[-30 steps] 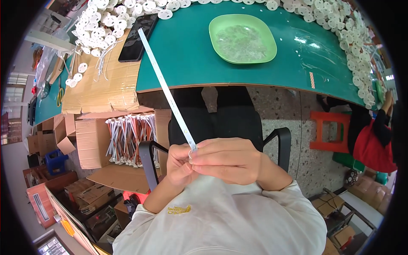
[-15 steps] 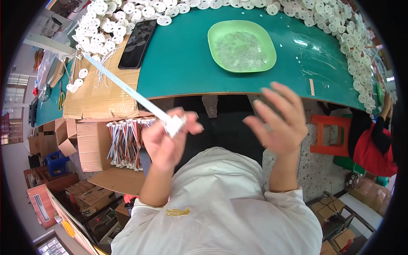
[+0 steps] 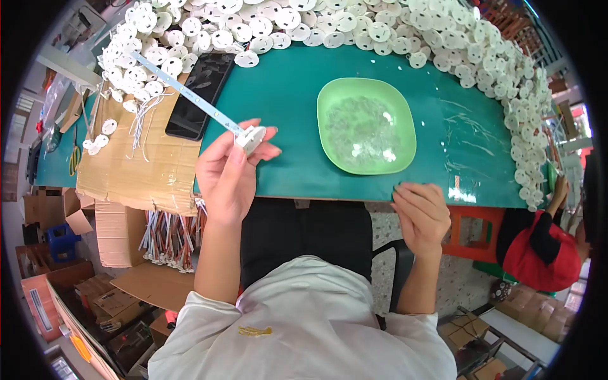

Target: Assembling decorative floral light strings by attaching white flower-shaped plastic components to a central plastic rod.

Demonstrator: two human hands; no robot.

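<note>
strip: we see it slim, flat, straight and pale blue-white with small marks, slanting up and left from the fingers of our left hand; its far end shows against the heap of white discs.
phone: dark, lying up and left of those fingers, with the strip crossing it in our view.
left hand: its left forearm rises nearly upright, the palm turned toward us, thumb and fingers pinching the white cap.
white cap: small and rounded, at the strip's near end; we cannot make out how the two join.
green tray: right of our left fingers, on the green table, holding clear bits.
right hand: below the tray's right side, its right forearm upright, fingers bent and close together, tips pointing up and left; we cannot tell whether they grip anything.
</note>
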